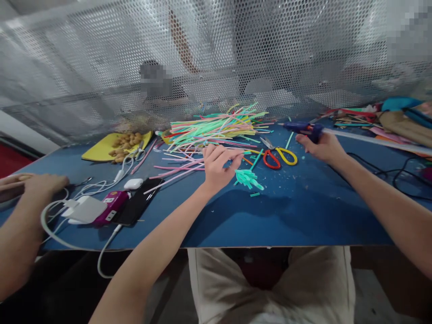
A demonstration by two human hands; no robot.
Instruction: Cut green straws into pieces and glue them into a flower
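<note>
The person's left arm comes from the lower edge and reaches forward over the blue table (303,220). Its left hand (218,165) is bent at the wrist, with the back of the hand partly upward and the fingers pointing to the right. The thumb and the forefinger are pressed near each other, and they pinch a small green piece (247,153), which sticks out a little past the fingertips. The other fingers are curled.

The right arm comes from the right side and stretches forward and inward. The right hand (317,140) is wrapped around the handle of the glue gun (303,128), which is dark blue and is held above the table. Its nozzle points to the left, and a pale stick (374,140) runs from its back to the right. Whether the trigger is pressed, I cannot tell.

Just below the left fingertips, the green cluster (249,178) lies on the table. It consists of short, fuzzy bits set closely together at different angles. The scissors (275,147) lie between the two hands, behind the cluster.
</note>
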